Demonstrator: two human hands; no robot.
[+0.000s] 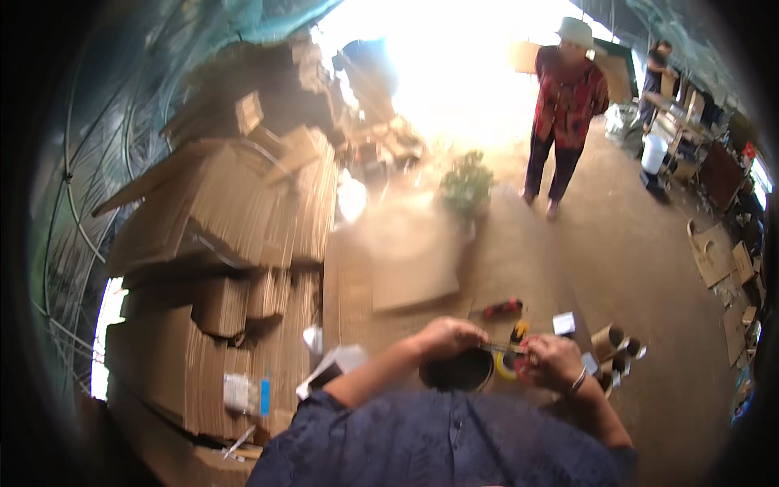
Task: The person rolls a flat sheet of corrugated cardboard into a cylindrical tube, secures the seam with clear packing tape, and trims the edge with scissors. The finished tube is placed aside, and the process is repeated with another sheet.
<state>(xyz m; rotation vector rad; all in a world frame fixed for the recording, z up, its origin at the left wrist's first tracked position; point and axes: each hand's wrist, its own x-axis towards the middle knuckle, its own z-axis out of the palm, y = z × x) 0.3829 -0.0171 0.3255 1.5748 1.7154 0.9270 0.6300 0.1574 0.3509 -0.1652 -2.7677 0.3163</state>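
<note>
My left hand point(453, 336) is closed on one end of a thin, light-coloured strip point(504, 347). The strip's other end runs to my right hand point(552, 360), which has its fingers bent around it; blur hides what the strip is. Below the strip stands a round dark container point(457, 370). A yellow ring, perhaps a roll of tape point(505, 366), and a red item point(523, 359) lie beside my right fingers. Just beyond are a red-and-black-handled screwdriver point(504, 308) and a yellow-and-black tool point(519, 332).
Tall stacks of flattened cardboard point(243, 201) rise on the left. A cardboard sheet point(414, 268) and a leafy green plant point(467, 182) are ahead. Cardboard tubes point(607, 342) stand at the right. A person in a hat point(566, 109) stands farther off; another person point(656, 79) is behind.
</note>
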